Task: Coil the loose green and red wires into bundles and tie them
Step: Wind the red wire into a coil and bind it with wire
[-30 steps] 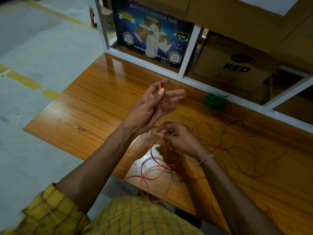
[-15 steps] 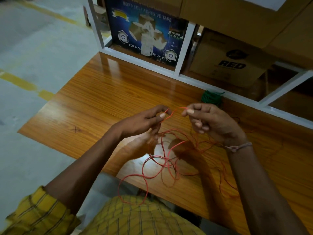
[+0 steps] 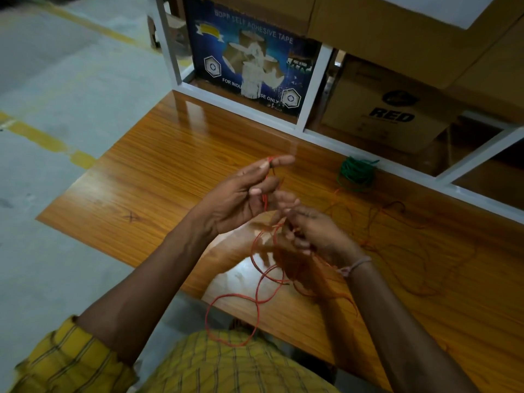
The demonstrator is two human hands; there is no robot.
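The floor (image 3: 56, 89) at far left is being shown as pale grey concrete crossed by worn yellow lines, and the tabletop (image 3: 170, 165) beside it as glossy orange wood-grain laminate.

Above the table the left hand (image 3: 241, 199) is being held raised, palm turned toward the right; the end of the red wire (image 3: 256, 282) is being pinched between its thumb and forefinger, the other fingers lying loosely spread. From that pinch the wire is being led down across the palm, so its long axis is running near-vertical — fingertip to heel of the hand.

Just below and to the right, the right hand (image 3: 314, 234) is being held with fingers curled about the same wire; it is blurred, so the exact grip cannot be told. It is the hand nearer the slack, which is being left in thin springy loops, partly overhanging the table's near edge and partly trailing rightward in a loose tangle.

The next turn is judged to depend on this: slack lying below and right of the left hand, to be brought up and around it.

Farther right, the green wire bundle (image 3: 355, 173) is lying coiled against the white shelf frame (image 3: 482, 154), well apart from both hands — cardboard boxes (image 3: 397, 114) being stacked behind it.
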